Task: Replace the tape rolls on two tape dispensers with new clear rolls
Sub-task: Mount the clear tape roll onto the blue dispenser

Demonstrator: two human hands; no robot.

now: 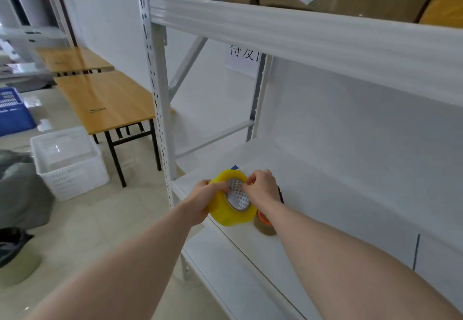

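Both hands meet over the near left corner of the white metal shelf (313, 194), holding a thick yellowish tape roll (231, 198) just above its surface. The left hand (204, 200) wraps the roll's left side, fingers curled round the outer band with the thumb across its face. The right hand (261, 184) is bunched at the roll's upper right edge, its fingertips (248, 180) pinching at the rim, though what they pinch is too small to tell. The roll's core, patterned in white and grey, faces up and right. Beneath the right wrist, on the shelf, sits a brownish roll with an orange core (264, 224), partly hidden. To the left, well apart, a white plastic crate (70, 164) stands on the floor beside a wooden counter (107, 101), with a blue crate (12, 111) farther left
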